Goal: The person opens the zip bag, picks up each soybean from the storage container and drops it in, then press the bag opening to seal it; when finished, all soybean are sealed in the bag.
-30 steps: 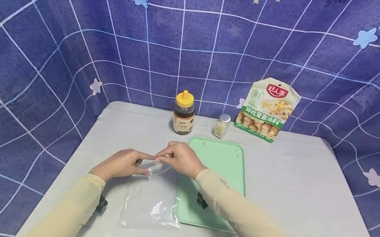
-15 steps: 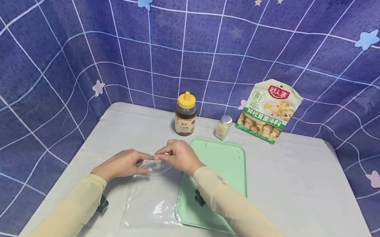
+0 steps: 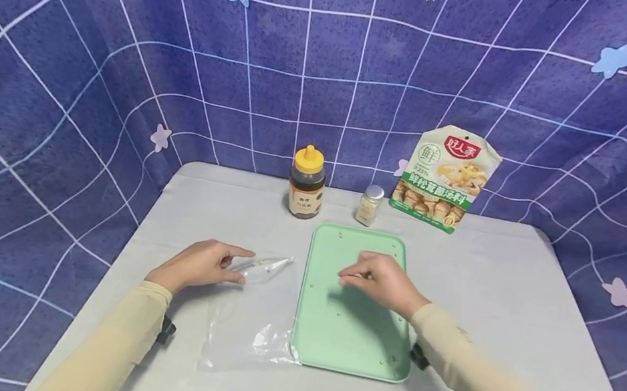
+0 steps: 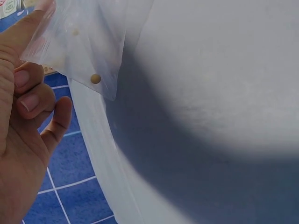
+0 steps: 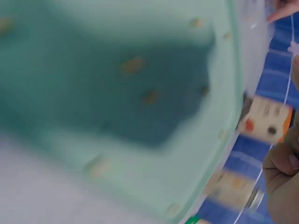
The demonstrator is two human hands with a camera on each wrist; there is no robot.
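My left hand (image 3: 198,267) holds the mouth of a clear plastic bag (image 3: 248,324) between thumb and index finger, and the mouth gapes a little. The bag lies on the table left of the tray. In the left wrist view, a small round tan soybean (image 4: 96,79) shows in a corner of the bag, with a fainter one higher up. My right hand (image 3: 385,284) hovers over the light green tray (image 3: 351,353), its fingers curled and thumb near index; I see nothing between them. Several scattered soybeans (image 5: 133,65) lie on the tray, blurred in the right wrist view.
Behind the tray stand a dark honey bottle (image 3: 306,188) with a yellow cap and a small glass jar (image 3: 369,205) with a silver lid. A soup-seasoning pouch (image 3: 446,178) leans on the blue grid curtain (image 3: 334,57). White cloth covers the table (image 3: 489,282).
My right hand has left the bag's mouth and moved right, over the tray. The left hand stays at the bag, whose opening now narrows to a point on its right side.
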